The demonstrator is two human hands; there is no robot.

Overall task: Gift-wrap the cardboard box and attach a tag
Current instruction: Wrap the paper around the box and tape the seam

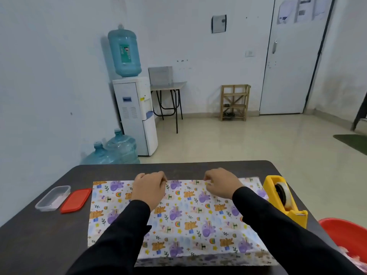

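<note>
While both hands (184, 185) pinch its far edge — wrapping paper (184, 219), long axis left-right.

I see the wrapping paper (184, 217) spread over the dark table, white with a print of bears, purple animals, rainbows and stars. It lies mostly flat, its far edge straight and near the table's far side, its near edge folded over and ragged. The box itself I cannot see.
</note>
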